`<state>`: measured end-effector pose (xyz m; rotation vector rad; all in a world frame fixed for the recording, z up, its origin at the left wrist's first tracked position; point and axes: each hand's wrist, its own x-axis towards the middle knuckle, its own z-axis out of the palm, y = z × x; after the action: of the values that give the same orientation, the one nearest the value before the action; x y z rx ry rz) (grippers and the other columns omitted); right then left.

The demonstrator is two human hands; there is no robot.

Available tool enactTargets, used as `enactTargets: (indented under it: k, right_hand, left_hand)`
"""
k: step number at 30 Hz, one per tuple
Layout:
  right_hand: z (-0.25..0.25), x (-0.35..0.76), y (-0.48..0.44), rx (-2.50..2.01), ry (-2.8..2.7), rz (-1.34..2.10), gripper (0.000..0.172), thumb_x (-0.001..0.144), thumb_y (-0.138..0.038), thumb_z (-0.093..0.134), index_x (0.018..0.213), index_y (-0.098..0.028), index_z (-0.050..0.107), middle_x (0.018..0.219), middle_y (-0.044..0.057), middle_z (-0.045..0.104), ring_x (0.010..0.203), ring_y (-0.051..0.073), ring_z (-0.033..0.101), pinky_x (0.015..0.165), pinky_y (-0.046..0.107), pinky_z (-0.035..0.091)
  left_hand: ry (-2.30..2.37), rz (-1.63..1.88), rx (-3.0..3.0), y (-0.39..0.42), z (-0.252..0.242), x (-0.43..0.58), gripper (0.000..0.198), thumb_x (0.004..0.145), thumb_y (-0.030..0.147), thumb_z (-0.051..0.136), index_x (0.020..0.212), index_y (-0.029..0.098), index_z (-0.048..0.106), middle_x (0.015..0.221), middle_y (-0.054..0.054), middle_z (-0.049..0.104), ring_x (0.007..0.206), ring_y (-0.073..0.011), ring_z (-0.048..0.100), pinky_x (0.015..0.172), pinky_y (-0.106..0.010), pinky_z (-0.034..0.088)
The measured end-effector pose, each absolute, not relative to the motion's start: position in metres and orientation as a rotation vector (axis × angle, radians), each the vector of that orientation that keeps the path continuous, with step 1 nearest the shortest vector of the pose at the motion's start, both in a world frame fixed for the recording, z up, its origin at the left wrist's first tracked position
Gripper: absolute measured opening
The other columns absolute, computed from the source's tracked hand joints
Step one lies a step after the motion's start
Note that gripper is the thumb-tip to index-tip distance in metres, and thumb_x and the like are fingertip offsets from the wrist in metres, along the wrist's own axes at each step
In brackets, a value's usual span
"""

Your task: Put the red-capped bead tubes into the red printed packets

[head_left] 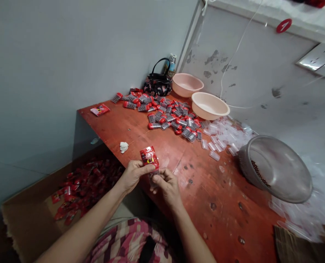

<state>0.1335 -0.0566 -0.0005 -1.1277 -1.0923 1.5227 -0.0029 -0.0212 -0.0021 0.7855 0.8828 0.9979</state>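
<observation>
A small red printed packet point(149, 157) is held upright near the table's front edge. My left hand point(135, 175) is closed on its lower left side, thumb across the front. My right hand point(166, 184) is pinched just below and to the right, on a small clear container with dark contents point(152, 176) at the packet's bottom; fingers partly hide it. Beyond the hands, a pile of small clear containers with red caps and dark contents point(169, 117) spreads over the red table point(178, 160). Another red packet point(100, 110) lies flat at the far left corner.
Two pink basins point(210, 106) and a black handbag point(157, 84) stand at the back. Empty clear containers point(219, 135) and a grey basin point(277, 168) are at the right. A cardboard box of red packets point(82, 190) is below left. White crumpled tissue point(123, 147) lies near the edge.
</observation>
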Motion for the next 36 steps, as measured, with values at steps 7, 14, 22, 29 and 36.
enactTargets:
  k: [7, 14, 22, 29, 36]
  right_hand:
    - [-0.001, 0.133, -0.058, -1.257, -1.181, 1.253, 0.017, 0.073, -0.030, 0.060, 0.083, -0.017, 0.057, 0.062, -0.001, 0.059, 0.051, 0.010, 0.052, 0.049, 0.021, 0.043]
    - [-0.003, 0.131, -0.060, -1.278, -1.207, 1.247, 0.018, 0.075, -0.030, 0.058, 0.085, -0.016, 0.056, 0.062, -0.001, 0.057, 0.051, 0.010, 0.051, 0.047, 0.020, 0.043]
    - [-0.007, 0.135, -0.059, -1.179, -0.980, 1.470, 0.018, 0.073, -0.031, 0.061, 0.079, -0.016, 0.055, 0.053, -0.003, 0.057, 0.040, 0.009, 0.051, 0.036, 0.018, 0.038]
    - [-0.008, 0.130, -0.064, -1.154, -0.897, 1.443, 0.015, 0.072, -0.026, 0.063, 0.081, -0.015, 0.056, 0.054, -0.004, 0.058, 0.041, 0.007, 0.051, 0.039, 0.015, 0.040]
    - [-0.009, 0.132, -0.074, -1.203, -1.012, 1.324, 0.022, 0.073, -0.027, 0.061, 0.093, -0.018, 0.056, 0.074, 0.001, 0.062, 0.062, 0.014, 0.059, 0.059, 0.027, 0.050]
  left_hand:
    - [0.898, 1.009, 0.734, -0.022, 0.000, 0.001, 0.018, 0.063, 0.026, 0.067, 0.069, 0.008, 0.067, 0.059, -0.006, 0.065, 0.054, -0.0152, 0.057, 0.054, -0.026, 0.043]
    - [0.948, 1.105, 0.647, -0.029, -0.006, 0.009, 0.018, 0.062, 0.027, 0.068, 0.063, 0.009, 0.064, 0.057, -0.004, 0.064, 0.050, -0.0144, 0.057, 0.052, -0.026, 0.044]
    - [0.946, 1.086, 0.662, -0.034, -0.001, 0.014, 0.021, 0.063, 0.030, 0.066, 0.062, 0.010, 0.064, 0.051, -0.003, 0.061, 0.044, -0.0148, 0.055, 0.045, -0.027, 0.043]
    - [0.763, 0.979, 0.629, -0.039, 0.000, 0.010, 0.021, 0.070, 0.029, 0.061, 0.063, 0.009, 0.062, 0.053, -0.005, 0.061, 0.045, -0.0151, 0.056, 0.048, -0.029, 0.044]
    - [0.997, 1.224, 0.465, -0.034, -0.004, 0.011, 0.018, 0.060, 0.026, 0.070, 0.061, 0.010, 0.062, 0.057, -0.001, 0.062, 0.054, -0.0116, 0.055, 0.056, -0.025, 0.045]
